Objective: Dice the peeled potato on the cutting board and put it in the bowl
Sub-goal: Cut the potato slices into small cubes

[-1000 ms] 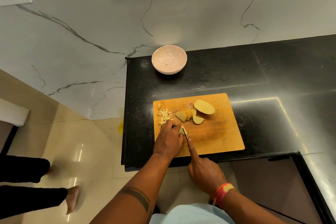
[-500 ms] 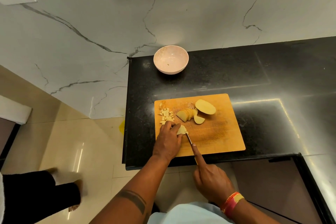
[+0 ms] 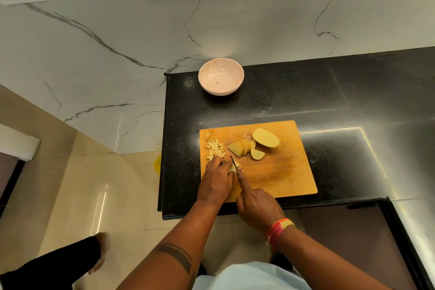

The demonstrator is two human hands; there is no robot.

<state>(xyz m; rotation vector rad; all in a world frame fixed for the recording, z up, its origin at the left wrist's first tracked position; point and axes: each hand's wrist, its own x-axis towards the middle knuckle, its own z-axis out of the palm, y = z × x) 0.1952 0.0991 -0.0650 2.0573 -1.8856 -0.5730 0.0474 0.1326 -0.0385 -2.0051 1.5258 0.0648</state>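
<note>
Now our right hand (image 3: 257, 207), clenched on the knife (image 3: 233, 160), has slid forward into the potato piece (image 3: 233, 168) our left hand (image 3: 217, 180) pins near the cutting board's (image 3: 282, 172) front-left corner; dicing continues, bowl (image 3: 220, 76) unfilled

I can't see the knife (image 3: 234, 160) handle; my right hand (image 3: 257, 207) covers it. My left hand (image 3: 217, 183) hides most of the potato piece (image 3: 233, 168) at the board's (image 3: 282, 176) near left corner. Both forearms run off the bottom edge.
</note>
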